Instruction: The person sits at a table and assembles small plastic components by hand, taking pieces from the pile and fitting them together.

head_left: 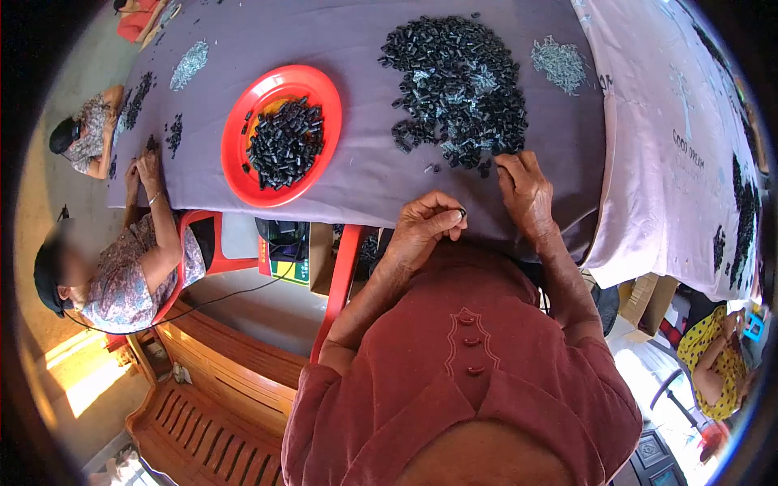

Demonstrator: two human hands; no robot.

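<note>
Near the table's front edge my left hand is closed in a pinch on a small black piece, of which only the end shows. To its right, my right hand reaches to the near edge of a large pile of small black plastic pieces. Its fingers are curled in at the pile, and what lies between the fingertips is too small to make out. Silvery bits are mixed among the black pieces. A few loose black pieces lie just left of the right fingertips.
A red plastic basin holding black pieces stands left of the pile. Small silvery parts lie in a heap to the right. Co-workers sit along the left side. A pale printed cloth covers the right-hand table. A wooden bench stands behind.
</note>
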